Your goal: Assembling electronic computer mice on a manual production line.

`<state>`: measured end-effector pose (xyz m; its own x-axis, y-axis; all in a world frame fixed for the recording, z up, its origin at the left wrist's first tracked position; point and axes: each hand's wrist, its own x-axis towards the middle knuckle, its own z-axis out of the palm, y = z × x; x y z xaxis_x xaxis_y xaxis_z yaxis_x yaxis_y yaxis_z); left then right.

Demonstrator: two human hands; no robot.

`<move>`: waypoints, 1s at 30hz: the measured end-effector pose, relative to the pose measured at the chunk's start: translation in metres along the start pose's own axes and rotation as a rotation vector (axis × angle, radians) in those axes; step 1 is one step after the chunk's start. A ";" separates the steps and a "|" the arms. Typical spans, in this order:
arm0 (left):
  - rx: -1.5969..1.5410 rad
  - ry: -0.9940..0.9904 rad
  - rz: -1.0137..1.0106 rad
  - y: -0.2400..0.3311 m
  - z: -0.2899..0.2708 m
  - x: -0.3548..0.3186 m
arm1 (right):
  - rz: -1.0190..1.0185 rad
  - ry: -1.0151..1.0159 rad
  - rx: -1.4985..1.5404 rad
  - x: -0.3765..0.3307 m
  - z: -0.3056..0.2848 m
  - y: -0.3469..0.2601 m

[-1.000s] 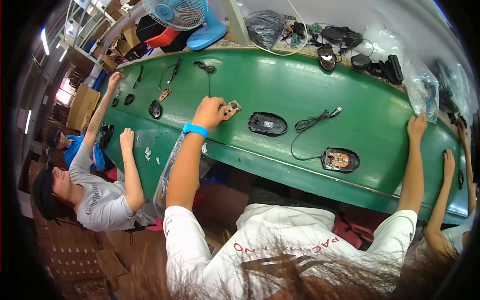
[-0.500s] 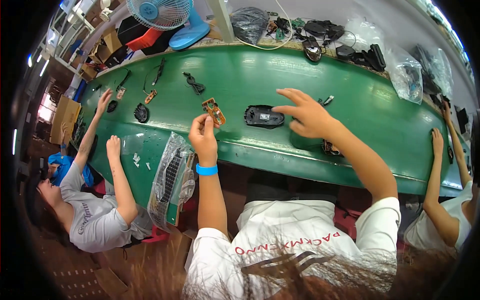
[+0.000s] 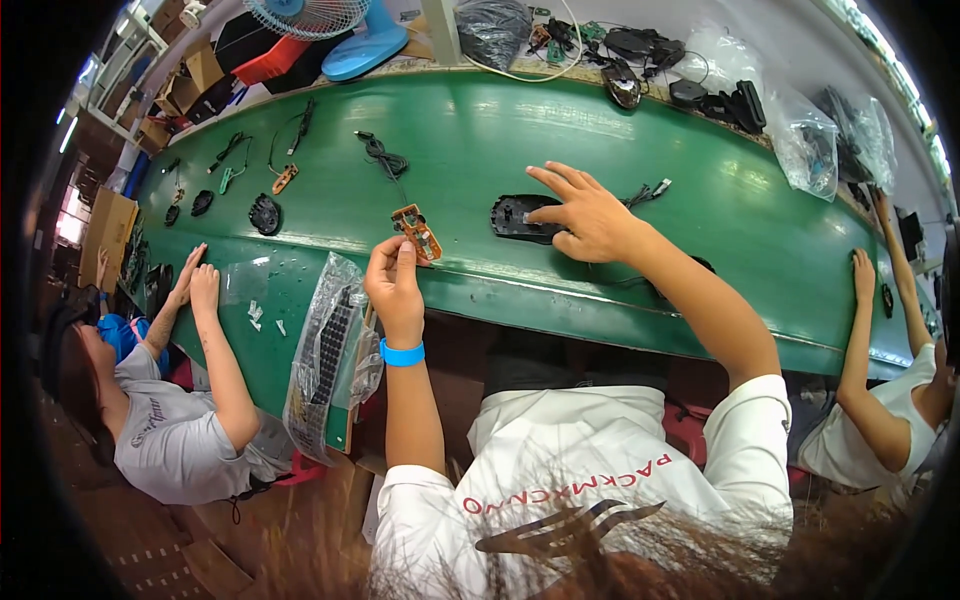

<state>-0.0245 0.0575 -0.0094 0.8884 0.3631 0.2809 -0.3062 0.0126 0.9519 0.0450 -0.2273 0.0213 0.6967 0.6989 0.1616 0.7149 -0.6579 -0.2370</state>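
Since a second ago the right hand [image 3: 597, 220] has come from the clear plastic bag [image 3: 804, 158] by the table's far edge, toward its right end, to the black mouse base shell [image 3: 507, 214]; the left hand [image 3: 397, 288] now tips the mouse circuit board [image 3: 417, 233] up.

The left thumb and fingers pinch the board's near end, close to the near edge of the green table [image 3: 480, 130], left of the shell. A coiled cable [image 3: 385, 158] lies beyond, apparently wired to the board.

On the right, the fingers are spread, index reaching into the shell's hollow, thumb by its right end; whether they grip its wall I cannot tell.

Likely the board is light and stiff, its parts and solder joints fragile: best held by bare edges, without tugging the cable. The shell looks like light, rigid, slightly slippery plastic, best taken by its opposite side walls.
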 end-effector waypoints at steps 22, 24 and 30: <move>-0.204 -0.319 -0.058 0.027 0.086 -0.039 | -0.013 0.644 0.397 -0.019 -0.019 -0.062; -0.175 -0.373 -0.021 0.026 0.087 -0.040 | -0.011 0.682 0.367 -0.022 -0.019 -0.061; 0.363 -0.514 0.539 0.031 0.085 -0.026 | 0.000 0.675 0.324 -0.030 -0.018 -0.054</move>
<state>-0.0275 -0.0306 0.0228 0.7242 -0.2387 0.6469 -0.6833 -0.3749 0.6266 -0.0135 -0.2183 0.0468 0.6562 0.3060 0.6897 0.7343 -0.4693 -0.4904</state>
